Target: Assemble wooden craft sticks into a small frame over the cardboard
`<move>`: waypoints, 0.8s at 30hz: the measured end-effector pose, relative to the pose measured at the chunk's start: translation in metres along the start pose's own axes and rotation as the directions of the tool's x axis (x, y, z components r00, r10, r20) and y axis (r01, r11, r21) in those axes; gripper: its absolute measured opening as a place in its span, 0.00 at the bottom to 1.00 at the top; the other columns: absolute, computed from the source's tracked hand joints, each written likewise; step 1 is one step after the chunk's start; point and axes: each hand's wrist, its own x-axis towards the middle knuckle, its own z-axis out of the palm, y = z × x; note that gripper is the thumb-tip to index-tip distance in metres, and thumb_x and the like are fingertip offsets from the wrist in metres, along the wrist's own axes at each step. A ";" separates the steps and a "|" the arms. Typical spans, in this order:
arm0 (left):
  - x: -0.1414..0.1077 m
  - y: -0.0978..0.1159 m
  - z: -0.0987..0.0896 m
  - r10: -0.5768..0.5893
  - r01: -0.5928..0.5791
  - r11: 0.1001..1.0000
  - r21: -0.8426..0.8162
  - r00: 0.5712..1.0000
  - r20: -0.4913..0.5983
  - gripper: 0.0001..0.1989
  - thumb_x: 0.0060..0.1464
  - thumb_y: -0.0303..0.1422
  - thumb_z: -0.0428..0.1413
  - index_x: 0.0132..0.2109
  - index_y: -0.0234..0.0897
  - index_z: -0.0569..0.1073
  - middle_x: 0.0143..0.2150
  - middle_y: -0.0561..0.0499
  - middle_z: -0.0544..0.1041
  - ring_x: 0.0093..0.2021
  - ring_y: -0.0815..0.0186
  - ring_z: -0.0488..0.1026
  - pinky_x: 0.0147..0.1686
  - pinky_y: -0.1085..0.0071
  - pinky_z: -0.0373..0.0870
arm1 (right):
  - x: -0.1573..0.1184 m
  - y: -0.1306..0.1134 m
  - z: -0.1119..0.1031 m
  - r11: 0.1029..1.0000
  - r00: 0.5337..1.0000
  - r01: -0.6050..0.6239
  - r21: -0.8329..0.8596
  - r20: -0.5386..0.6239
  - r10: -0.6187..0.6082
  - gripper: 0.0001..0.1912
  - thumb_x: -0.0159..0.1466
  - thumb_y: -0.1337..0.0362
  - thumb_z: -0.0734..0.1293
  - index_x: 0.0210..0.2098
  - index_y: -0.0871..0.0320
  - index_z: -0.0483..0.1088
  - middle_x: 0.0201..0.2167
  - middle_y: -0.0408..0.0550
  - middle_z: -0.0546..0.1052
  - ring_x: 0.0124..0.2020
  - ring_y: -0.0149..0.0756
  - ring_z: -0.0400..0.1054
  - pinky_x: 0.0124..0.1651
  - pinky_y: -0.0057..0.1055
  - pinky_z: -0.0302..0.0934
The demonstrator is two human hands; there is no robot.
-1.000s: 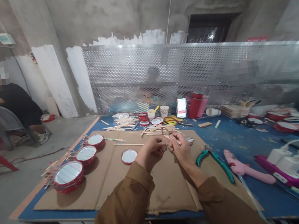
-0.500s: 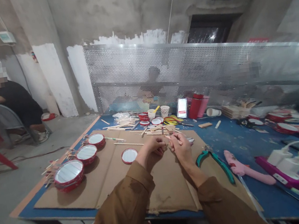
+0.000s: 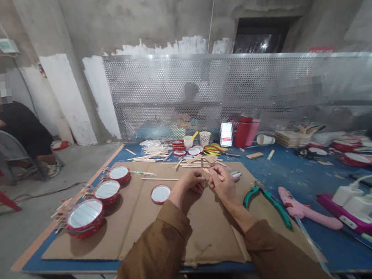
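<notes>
Over the cardboard sheet (image 3: 208, 247), my left hand (image 3: 192, 184) is closed in a pinch, its fingertips pointing right. Close beside it my right hand (image 3: 223, 182) pinches too, thumb against forefinger. Whatever lies between the fingers is too small to make out. Just beyond the fingertips lie several thin wooden sticks (image 3: 194, 162). A round, red-rimmed white disc (image 3: 161, 194) rests flat to the left of my left hand. Teal-handled pliers (image 3: 267, 202) lie to the right of my right forearm.
Stacks of red-rimmed discs (image 3: 85, 216) line the cardboard's left side. On the right lie a pink glue gun (image 3: 303, 210) and a purple power strip (image 3: 352, 215) with white plugs. Paper cups (image 3: 205, 137) and a red bottle (image 3: 244, 131) stand by the perforated metal screen (image 3: 164, 82).
My right hand has shifted slightly left, toward my left hand, still pinching. The left hand stays almost where it was.
</notes>
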 end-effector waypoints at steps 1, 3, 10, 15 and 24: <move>-0.001 0.001 0.000 -0.005 0.005 1.000 -0.004 1.000 0.002 0.09 0.54 0.29 0.62 0.29 0.33 0.70 0.20 0.56 0.69 0.17 0.75 0.66 0.19 0.81 0.61 | 0.000 0.000 0.000 1.000 1.000 0.007 -0.012 -0.002 -0.008 0.23 0.60 0.40 0.66 0.32 0.55 0.69 0.19 0.40 0.71 0.16 0.31 0.62 0.21 0.28 0.59; -0.002 0.004 0.001 -0.016 0.016 1.000 -0.013 1.000 0.020 0.09 0.54 0.30 0.62 0.29 0.33 0.70 0.20 0.56 0.70 0.18 0.75 0.66 0.19 0.81 0.61 | 0.000 0.000 -0.001 1.000 0.999 0.009 -0.026 -0.037 -0.010 0.23 0.60 0.40 0.66 0.32 0.55 0.70 0.19 0.40 0.71 0.17 0.31 0.63 0.21 0.28 0.59; -0.002 0.004 0.000 -0.035 0.035 0.999 0.012 0.999 0.004 0.09 0.54 0.28 0.60 0.28 0.33 0.70 0.19 0.55 0.69 0.17 0.74 0.66 0.19 0.80 0.62 | 0.000 -0.002 0.000 1.000 1.000 -0.008 0.010 -0.029 0.008 0.22 0.59 0.40 0.66 0.31 0.54 0.69 0.17 0.39 0.69 0.16 0.31 0.61 0.20 0.28 0.59; 0.001 0.002 0.000 -0.035 0.035 0.999 0.010 0.999 0.016 0.09 0.54 0.28 0.61 0.28 0.33 0.70 0.20 0.55 0.70 0.18 0.74 0.67 0.19 0.80 0.64 | 0.000 -0.002 0.001 1.000 1.000 -0.011 -0.018 -0.025 0.010 0.21 0.59 0.41 0.65 0.31 0.54 0.69 0.18 0.39 0.70 0.16 0.32 0.61 0.21 0.29 0.59; 0.001 0.001 0.000 -0.033 0.033 0.999 0.015 0.999 0.011 0.09 0.55 0.30 0.61 0.30 0.33 0.70 0.20 0.55 0.69 0.18 0.74 0.67 0.20 0.80 0.64 | 0.000 0.000 -0.001 1.000 1.000 0.001 -0.029 -0.012 -0.001 0.21 0.59 0.42 0.66 0.31 0.54 0.68 0.17 0.39 0.69 0.16 0.31 0.60 0.20 0.28 0.56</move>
